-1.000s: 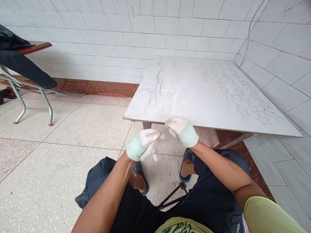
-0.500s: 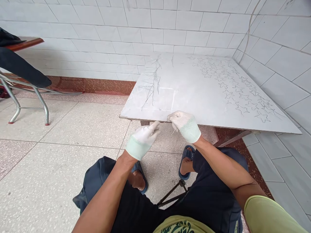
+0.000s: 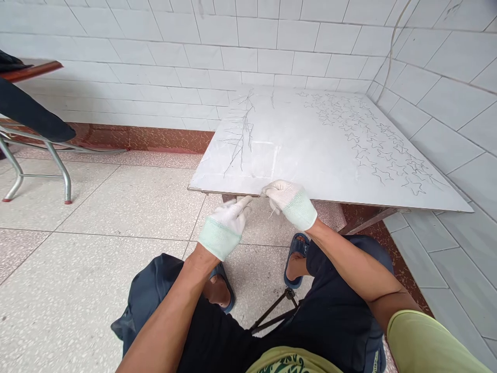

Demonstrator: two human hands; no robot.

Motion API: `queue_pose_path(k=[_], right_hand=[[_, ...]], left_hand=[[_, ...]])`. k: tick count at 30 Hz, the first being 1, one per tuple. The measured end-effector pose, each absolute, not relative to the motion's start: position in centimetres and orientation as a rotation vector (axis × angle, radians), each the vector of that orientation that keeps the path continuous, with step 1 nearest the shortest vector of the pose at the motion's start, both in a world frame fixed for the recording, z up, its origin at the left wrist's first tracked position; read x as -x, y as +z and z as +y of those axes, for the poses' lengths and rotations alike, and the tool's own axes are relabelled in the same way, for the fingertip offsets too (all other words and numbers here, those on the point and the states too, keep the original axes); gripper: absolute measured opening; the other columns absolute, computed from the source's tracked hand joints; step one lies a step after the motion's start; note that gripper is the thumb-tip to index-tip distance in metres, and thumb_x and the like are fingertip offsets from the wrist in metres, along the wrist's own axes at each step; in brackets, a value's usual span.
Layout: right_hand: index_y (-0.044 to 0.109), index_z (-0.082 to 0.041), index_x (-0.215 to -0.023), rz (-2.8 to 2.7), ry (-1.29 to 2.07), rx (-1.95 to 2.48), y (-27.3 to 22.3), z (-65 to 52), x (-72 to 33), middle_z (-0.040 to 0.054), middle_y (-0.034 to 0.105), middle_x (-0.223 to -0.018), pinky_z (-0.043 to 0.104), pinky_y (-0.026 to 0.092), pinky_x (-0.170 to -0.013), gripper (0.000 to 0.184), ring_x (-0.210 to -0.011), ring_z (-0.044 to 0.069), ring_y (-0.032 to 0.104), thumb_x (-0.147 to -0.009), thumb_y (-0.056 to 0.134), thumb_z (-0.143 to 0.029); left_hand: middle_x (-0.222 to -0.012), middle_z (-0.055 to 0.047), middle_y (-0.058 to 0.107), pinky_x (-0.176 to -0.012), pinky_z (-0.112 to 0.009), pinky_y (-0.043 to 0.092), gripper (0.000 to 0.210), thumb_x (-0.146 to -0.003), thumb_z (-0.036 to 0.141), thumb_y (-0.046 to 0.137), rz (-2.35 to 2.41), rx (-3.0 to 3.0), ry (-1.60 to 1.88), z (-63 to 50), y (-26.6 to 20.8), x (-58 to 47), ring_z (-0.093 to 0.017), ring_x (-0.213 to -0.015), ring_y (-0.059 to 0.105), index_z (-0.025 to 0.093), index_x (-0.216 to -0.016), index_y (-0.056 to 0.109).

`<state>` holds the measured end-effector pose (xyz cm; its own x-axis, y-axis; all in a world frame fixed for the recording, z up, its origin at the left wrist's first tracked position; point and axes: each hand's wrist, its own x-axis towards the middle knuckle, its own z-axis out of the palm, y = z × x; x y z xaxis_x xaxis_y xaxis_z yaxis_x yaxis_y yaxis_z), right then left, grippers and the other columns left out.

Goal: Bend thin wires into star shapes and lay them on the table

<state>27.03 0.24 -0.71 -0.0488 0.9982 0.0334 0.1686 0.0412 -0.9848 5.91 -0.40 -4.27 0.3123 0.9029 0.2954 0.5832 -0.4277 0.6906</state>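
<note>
My left hand [image 3: 228,218], in a white glove with a mint cuff, is just off the table's front edge, its fingers closed together on a thin wire. My right hand [image 3: 286,198], gloved the same way, pinches that wire at the edge, thumb and fingertips together. A short piece of the wire [image 3: 272,213] sticks out below the right fingers; the stretch between the hands is too fine to follow clearly. On the white tabletop [image 3: 310,155] lie loose dark wires [image 3: 244,132] at the left and several star-shaped bent wires [image 3: 361,137] at the right.
A tiled wall [image 3: 256,31] closes off the back and right sides. At the far left stands a metal-legged chair [image 3: 58,168] beside a brown tabletop [image 3: 37,70]. A dark folding stand [image 3: 277,311] is on the floor between my legs.
The view has shifted slightly. Both hands keep their grip at the table edge, with the right hand turned a little and the wire's loose end hanging at a somewhat different angle.
</note>
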Motion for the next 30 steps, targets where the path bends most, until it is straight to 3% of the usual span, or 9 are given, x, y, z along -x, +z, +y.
queue_pose_path(k=[4, 6, 10, 15, 19, 22, 26, 30], right_hand=[[0.072, -0.020, -0.084, -1.362, 1.240, 1.293, -0.2, -0.2, -26.5, -0.0059, 0.053, -0.047, 0.027, 0.033, -0.049, 0.022, -0.045, 0.012, 0.044, -0.095, 0.065, -0.037], [0.068, -0.020, -0.079, -1.385, 1.266, 1.317, -0.3, -0.5, -26.0, -0.0054, 0.054, -0.048, 0.027, 0.033, -0.049, 0.024, -0.046, 0.012, 0.045, -0.095, 0.068, -0.038], [0.057, -0.023, -0.069, -1.422, 1.386, 1.169, -1.0, -0.7, -25.5, -0.0044, 0.052, -0.047, 0.028, 0.039, -0.054, 0.044, -0.047, 0.012, 0.047, -0.101, 0.062, -0.053], [0.069, -0.020, -0.087, -1.372, 1.577, 1.027, -1.0, -0.5, -25.9, -0.0047, 0.055, -0.050, 0.029, 0.040, -0.055, 0.052, -0.046, 0.013, 0.050, -0.100, 0.052, -0.067], [0.064, -0.020, -0.075, -1.433, 1.517, 1.056, -0.5, -0.7, -25.8, -0.0030, 0.060, -0.056, 0.027, 0.043, -0.061, 0.038, -0.054, 0.012, 0.054, -0.096, 0.066, -0.051], [0.058, -0.020, -0.064, -1.490, 1.475, 1.097, -0.2, -1.0, -25.4, -0.0024, 0.061, -0.057, 0.026, 0.044, -0.062, 0.039, -0.055, 0.011, 0.054, -0.097, 0.068, -0.039], [0.060, -0.020, -0.065, -1.541, 1.414, 1.225, -0.4, -1.0, -24.9, -0.0030, 0.063, -0.058, 0.025, 0.043, -0.059, 0.036, -0.054, 0.011, 0.056, -0.101, 0.063, -0.026], [0.063, -0.019, -0.068, -1.672, 1.307, 1.308, -1.0, -0.6, -24.5, -0.0033, 0.066, -0.063, 0.023, 0.045, -0.061, 0.035, -0.058, 0.010, 0.061, -0.102, 0.060, -0.020]], left_hand=[[-0.118, -0.014, 0.079, -0.108, -0.049, 0.048, 0.051, -0.089, 0.039, 0.080, 1.465, -2.256, 0.920, -0.6, -2.1, -6.5, -0.039, -0.118, 0.067, 0.022, -0.136, 0.073], [-0.114, -0.012, 0.079, -0.105, -0.046, 0.049, 0.049, -0.093, 0.041, 0.077, 1.450, -2.272, 0.922, -0.9, -1.9, -6.6, -0.036, -0.112, 0.069, 0.023, -0.138, 0.073], [-0.086, -0.007, 0.075, -0.091, -0.039, 0.050, 0.035, -0.102, 0.035, 0.064, 1.379, -2.211, 0.967, -1.1, -3.3, -6.3, -0.029, -0.089, 0.068, 0.027, -0.132, 0.080], [-0.096, -0.010, 0.079, -0.088, -0.038, 0.050, 0.034, -0.103, 0.032, 0.064, 1.368, -2.211, 1.123, -1.1, -4.4, -5.6, -0.029, -0.090, 0.070, 0.025, -0.130, 0.082], [-0.093, -0.009, 0.081, -0.086, -0.035, 0.053, 0.038, -0.107, 0.033, 0.055, 1.583, -2.352, 0.962, -1.1, -4.0, -6.0, -0.027, -0.090, 0.073, 0.024, -0.136, 0.079], [-0.093, -0.007, 0.081, -0.086, -0.033, 0.055, 0.041, -0.108, 0.026, 0.049, 1.583, -2.495, 0.867, -0.8, -3.9, -6.2, -0.024, -0.090, 0.074, 0.024, -0.141, 0.074], [-0.091, -0.007, 0.080, -0.081, -0.034, 0.054, 0.047, -0.106, 0.016, 0.044, 1.483, -2.709, 0.702, -0.5, -3.9, -5.8, -0.024, -0.085, 0.073, 0.022, -0.144, 0.071], [-0.088, -0.008, 0.080, -0.077, -0.035, 0.053, 0.038, -0.106, 0.021, 0.050, 1.700, -2.641, 0.678, -0.7, -3.7, -5.8, -0.027, -0.086, 0.076, 0.025, -0.131, 0.079]])
